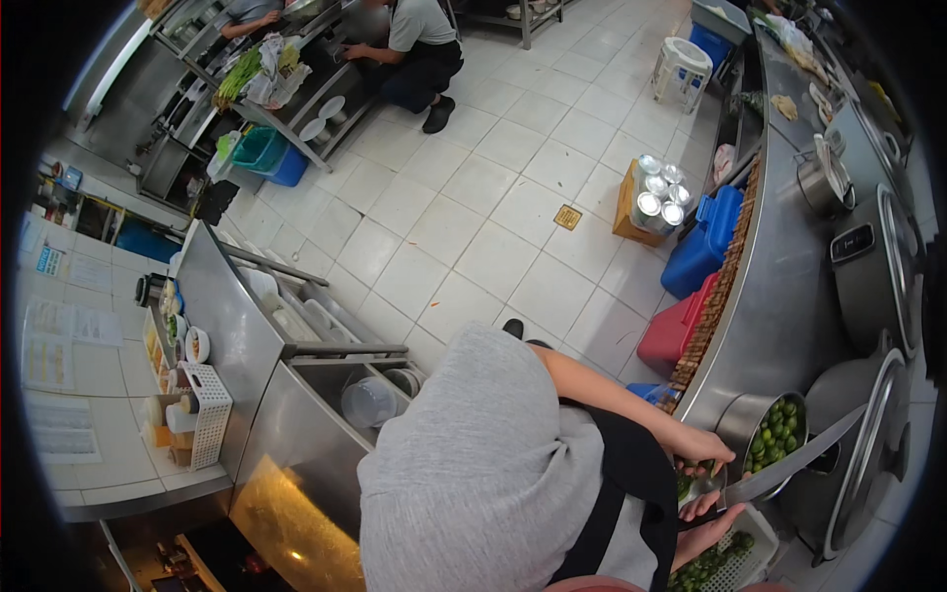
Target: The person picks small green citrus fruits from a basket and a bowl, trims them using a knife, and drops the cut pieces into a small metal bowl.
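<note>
My right hand (712, 527) grips the dark handle of a large knife (795, 459), its broad blade slanting up to the right across the front of a steel pot. Small green citrus fruits (777, 433) fill that steel pot (736, 418). My left hand (703, 448) is just left of the pot, fingers curled down by a metal container (712, 485) with green pieces beside it; whether it holds anything is hidden. Below my right hand, a white perforated basket (766, 536) contains more green fruits (714, 559).
Large lidded pots (865, 451) stand along the steel counter (769, 281). Blue (703, 240) and red (677, 325) coolers and a pack of cans (662, 192) sit beside it on the tiled floor. A person (422, 55) crouches by a far shelf; another person's arm (251, 26) shows beyond.
</note>
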The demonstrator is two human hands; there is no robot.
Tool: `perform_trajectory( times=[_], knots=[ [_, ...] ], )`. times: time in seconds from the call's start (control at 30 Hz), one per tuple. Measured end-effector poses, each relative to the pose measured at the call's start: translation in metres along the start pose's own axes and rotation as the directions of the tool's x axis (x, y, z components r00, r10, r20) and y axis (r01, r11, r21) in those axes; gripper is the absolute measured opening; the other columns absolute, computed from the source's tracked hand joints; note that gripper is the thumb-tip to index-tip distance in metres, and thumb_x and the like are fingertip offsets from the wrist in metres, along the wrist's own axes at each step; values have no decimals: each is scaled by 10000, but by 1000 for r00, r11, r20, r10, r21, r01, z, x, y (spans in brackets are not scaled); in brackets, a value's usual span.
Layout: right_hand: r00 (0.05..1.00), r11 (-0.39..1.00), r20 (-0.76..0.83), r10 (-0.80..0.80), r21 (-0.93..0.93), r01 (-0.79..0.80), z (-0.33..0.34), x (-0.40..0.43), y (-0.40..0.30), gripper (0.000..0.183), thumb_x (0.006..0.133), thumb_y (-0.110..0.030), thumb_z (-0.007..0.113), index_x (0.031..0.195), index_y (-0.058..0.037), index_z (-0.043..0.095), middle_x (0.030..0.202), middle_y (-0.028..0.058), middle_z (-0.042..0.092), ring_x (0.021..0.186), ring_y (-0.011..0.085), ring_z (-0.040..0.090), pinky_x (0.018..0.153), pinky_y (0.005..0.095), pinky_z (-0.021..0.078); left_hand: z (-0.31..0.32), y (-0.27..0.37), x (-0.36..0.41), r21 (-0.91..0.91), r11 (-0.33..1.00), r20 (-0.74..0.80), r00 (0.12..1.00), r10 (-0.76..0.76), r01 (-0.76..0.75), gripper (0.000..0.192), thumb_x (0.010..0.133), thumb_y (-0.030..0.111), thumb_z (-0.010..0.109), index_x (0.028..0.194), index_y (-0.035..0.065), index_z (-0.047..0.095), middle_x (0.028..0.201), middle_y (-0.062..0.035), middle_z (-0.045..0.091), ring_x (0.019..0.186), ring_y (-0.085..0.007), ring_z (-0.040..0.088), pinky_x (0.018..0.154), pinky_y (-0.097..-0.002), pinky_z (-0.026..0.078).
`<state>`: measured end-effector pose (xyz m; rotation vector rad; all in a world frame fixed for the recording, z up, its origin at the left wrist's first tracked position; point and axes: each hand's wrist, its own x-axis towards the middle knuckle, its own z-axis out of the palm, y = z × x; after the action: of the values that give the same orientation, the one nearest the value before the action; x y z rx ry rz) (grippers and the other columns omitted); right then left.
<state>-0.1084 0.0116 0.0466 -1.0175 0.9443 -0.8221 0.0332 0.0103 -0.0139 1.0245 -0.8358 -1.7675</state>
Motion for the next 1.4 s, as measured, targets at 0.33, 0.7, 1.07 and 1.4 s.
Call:
perform_trajectory(
  times=[0.33,0.7,1.07,1.4],
  knots=[
    [998,995,28,54,79,-56,-45,-7,6,501,944,-385,263,1358,-111,204,521,-2,299,372,68,274,340,201,267,28,-19,25,65,995,18,997,76,-77,214,810,230,440,830,41,537,712,-50,506,502,-133,495,424,-267,376],
    [1000,995,15,0,99,-2,-62,-26,20,500,945,-361,284,1357,-90,203,508,9,315,367,76,296,346,202,272,41,-23,20,840,412,207,911,357,-353,279,796,308,536,733,37,554,698,-119,598,669,-328,575,575,-430,427],
    [995,992,33,89,85,-92,-79,-35,39,513,936,-366,298,1356,-90,191,524,32,357,383,94,334,362,207,303,18,-13,32,356,843,258,909,327,-404,297,839,233,458,1045,21,486,951,-124,563,742,-189,580,623,-304,479],
    [959,963,276,-67,-235,135,-45,-16,17,592,889,-282,442,1371,-60,181,565,38,466,479,92,443,478,227,384,9,6,0,-374,926,-20,999,34,-38,307,774,10,608,1072,6,535,972,-69,588,770,-137,608,609,-195,524]
  ],
)
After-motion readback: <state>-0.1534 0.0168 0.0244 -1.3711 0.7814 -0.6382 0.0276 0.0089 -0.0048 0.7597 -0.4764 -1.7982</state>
